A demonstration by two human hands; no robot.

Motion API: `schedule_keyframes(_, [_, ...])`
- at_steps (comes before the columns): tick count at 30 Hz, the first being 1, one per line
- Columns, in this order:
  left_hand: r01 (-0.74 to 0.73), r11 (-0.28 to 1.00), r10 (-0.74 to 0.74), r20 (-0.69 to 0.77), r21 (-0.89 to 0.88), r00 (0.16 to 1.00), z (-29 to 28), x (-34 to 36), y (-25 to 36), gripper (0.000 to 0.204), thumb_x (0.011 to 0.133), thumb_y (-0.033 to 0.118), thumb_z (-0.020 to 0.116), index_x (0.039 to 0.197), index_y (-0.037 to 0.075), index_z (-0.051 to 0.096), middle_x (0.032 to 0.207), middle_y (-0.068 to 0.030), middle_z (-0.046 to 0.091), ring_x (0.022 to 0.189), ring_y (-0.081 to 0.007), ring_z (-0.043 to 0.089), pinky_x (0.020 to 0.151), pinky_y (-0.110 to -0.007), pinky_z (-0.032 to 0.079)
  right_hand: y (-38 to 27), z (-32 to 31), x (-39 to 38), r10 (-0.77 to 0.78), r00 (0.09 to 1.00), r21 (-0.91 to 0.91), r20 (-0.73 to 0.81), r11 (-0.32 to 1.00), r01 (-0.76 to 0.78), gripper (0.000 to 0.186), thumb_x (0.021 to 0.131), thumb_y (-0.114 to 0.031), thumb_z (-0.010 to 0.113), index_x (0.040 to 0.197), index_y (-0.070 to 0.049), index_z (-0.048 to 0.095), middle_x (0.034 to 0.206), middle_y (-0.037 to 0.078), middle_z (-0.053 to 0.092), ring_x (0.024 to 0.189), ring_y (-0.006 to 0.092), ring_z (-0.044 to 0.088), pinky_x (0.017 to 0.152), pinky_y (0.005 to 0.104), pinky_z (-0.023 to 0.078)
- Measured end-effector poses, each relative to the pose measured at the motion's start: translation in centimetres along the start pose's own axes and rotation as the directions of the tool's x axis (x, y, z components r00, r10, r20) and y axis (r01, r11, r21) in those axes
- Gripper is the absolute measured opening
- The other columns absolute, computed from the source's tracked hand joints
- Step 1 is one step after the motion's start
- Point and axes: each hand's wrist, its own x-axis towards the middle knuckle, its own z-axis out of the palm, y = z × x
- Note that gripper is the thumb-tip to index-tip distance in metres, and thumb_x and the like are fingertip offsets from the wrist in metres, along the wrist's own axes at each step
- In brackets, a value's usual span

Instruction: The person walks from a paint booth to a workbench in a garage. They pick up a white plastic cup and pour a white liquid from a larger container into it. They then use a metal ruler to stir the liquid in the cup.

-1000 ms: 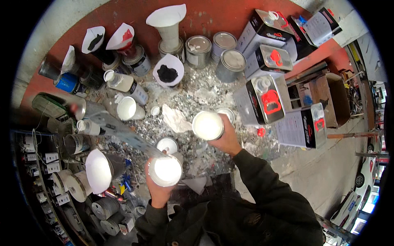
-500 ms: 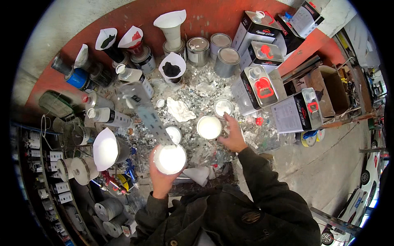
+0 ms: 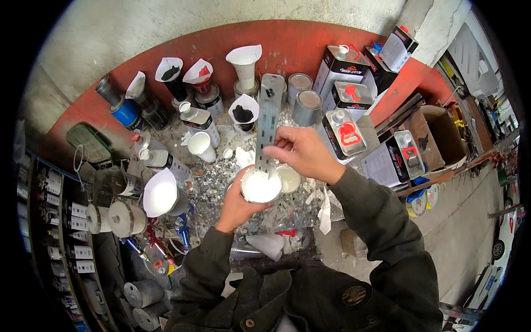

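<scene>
My left hand (image 3: 239, 203) is wrapped round a cup of white paint (image 3: 261, 187), holding it over the bench. In my right hand (image 3: 301, 149), thumb and fingers pinch a long, flat mixing stick (image 3: 269, 110) with dark markings. The stick stands nearly upright, its lower end at the paint in the cup. Just behind and right of the cup is an open can of off-white liquid (image 3: 290, 179), partly covered by it. A crumpled white cloth (image 3: 244, 157) lies beyond my left hand, partly hidden. Left of it are a small white cap (image 3: 228, 153) and a white cup (image 3: 202, 146).
Along the red backboard (image 3: 215, 47) stand several cans with paper strainers. Metal solvent tins (image 3: 344, 133) crowd the right side. At the left are a strainer with white paint (image 3: 160, 192), plastic bottles (image 3: 166, 160) and spray guns (image 3: 157, 243).
My right hand has left the off-white can's side and taken hold of the mixing stick, now more upright. My left hand has carried the paint cup forward and right. A white cup now shows near the cap.
</scene>
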Motion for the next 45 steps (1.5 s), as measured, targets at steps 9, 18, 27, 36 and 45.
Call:
schedule_keyframes(9, [-0.045, 0.996, 0.041, 0.056, 0.075, 0.998, -0.5, 2.5, -1.0, 0.088, 0.066, 0.009, 0.090, 0.142, 0.005, 0.045, 0.129, -0.0098, 0.062, 0.117, -0.0193, 0.060, 0.101, -0.035, 0.048, -4.3, -3.3, -2.2, -0.063, 0.941, 0.159, -0.334, 0.980, 0.122, 0.017, 0.094, -0.014, 0.068, 0.090, 0.002, 0.063, 0.069, 0.010, 0.066, 0.061, 0.0132, 0.067, 0.053, 0.0282, 0.049])
schedule_keyframes(18, [-0.035, 0.950, 0.018, 0.058, 0.310, 0.998, -0.3, 3.9, -1.7, 0.083, 0.065, 0.009, 0.089, 0.138, 0.006, 0.050, 0.124, -0.0059, 0.063, 0.114, -0.0168, 0.060, 0.100, -0.034, 0.048, -2.7, -5.4, -4.7, -0.038, 0.831, 0.108, -0.554, 0.987, 0.117, 0.027, 0.094, -0.011, 0.068, 0.079, 0.002, 0.051, 0.068, 0.009, 0.065, 0.060, 0.0116, 0.068, 0.050, 0.0255, 0.049])
schedule_keyframes(27, [-0.064, 0.890, 0.040, 0.063, 0.452, 0.997, 0.4, 4.5, -1.8, 0.076, 0.064, 0.011, 0.088, 0.132, 0.007, 0.054, 0.118, -0.0083, 0.069, 0.108, -0.0181, 0.065, 0.095, -0.034, 0.051, 1.3, -4.0, -6.9, 0.022, 0.796, 0.054, -0.605, 0.998, 0.014, 0.025, 0.093, -0.009, 0.069, 0.080, 0.002, 0.051, 0.066, 0.009, 0.063, 0.057, 0.0126, 0.065, 0.051, 0.0270, 0.050])
schedule_keyframes(36, [-0.081, 0.779, 0.033, 0.089, 0.621, 0.995, 0.6, 5.0, -2.0, 0.077, 0.062, 0.015, 0.089, 0.131, 0.006, 0.056, 0.119, -0.0124, 0.068, 0.110, -0.0225, 0.066, 0.095, -0.035, 0.052, 4.6, -1.3, -8.0, 0.053, 0.802, 0.041, -0.595, 0.999, -0.035, 0.024, 0.093, -0.012, 0.070, 0.081, 0.002, 0.053, 0.065, 0.012, 0.061, 0.053, 0.0175, 0.060, 0.050, 0.0314, 0.048])
schedule_keyframes(45, [-0.153, 0.561, 0.055, 0.148, 0.814, 0.987, 1.6, 5.3, -0.1, 0.078, 0.056, 0.013, 0.083, 0.130, 0.010, 0.058, 0.107, -0.0198, 0.066, 0.103, -0.0406, 0.061, 0.089, -0.046, 0.050, 6.3, -0.2, -8.3, 0.050, 0.791, 0.009, -0.610, 0.998, -0.057, 0.026, 0.092, -0.013, 0.071, 0.080, 0.000, 0.051, 0.065, 0.015, 0.061, 0.052, 0.0268, 0.059, 0.050, 0.0371, 0.045])
